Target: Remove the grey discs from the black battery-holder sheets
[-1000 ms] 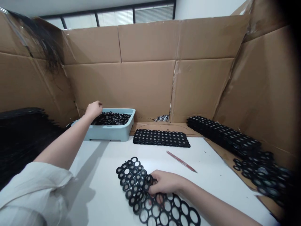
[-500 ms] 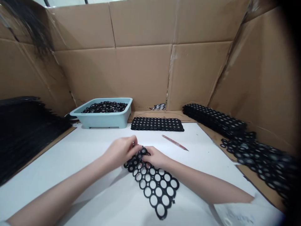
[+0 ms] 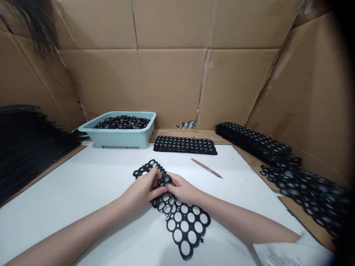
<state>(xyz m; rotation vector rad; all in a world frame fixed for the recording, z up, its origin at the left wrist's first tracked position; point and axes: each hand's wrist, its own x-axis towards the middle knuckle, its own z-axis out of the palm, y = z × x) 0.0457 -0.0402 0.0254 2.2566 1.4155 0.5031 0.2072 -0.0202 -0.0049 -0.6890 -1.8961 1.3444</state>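
Both hands meet over a black perforated sheet (image 3: 184, 223), a flat lattice of joined rings with round holes. It lies slantwise on the white table, one end toward me and the other up and to the left. With thumb and fingers closed, my left hand (image 3: 151, 184) pinches the middle of the sheet, where it is bunched or folded. Opposite it, my right hand (image 3: 180, 187) grips the same bunched part from the right. The fingertips partly hide what lies between them. A small tab juts from the sheet's near right edge.
A light blue basin (image 3: 122, 138) of loose black rings stands at the back left. Behind my hands lie a stack of ring sheets (image 3: 185, 145) and a pointed reddish tool (image 3: 206, 168). More sheets (image 3: 252, 142) line the right edge; a dark pile (image 3: 33, 147) rises at left.
The sheet's far end now shows flat to the upper left of my left hand. My left hand has shifted slightly down, and both hands still grip the sheet. The view has tilted a little.
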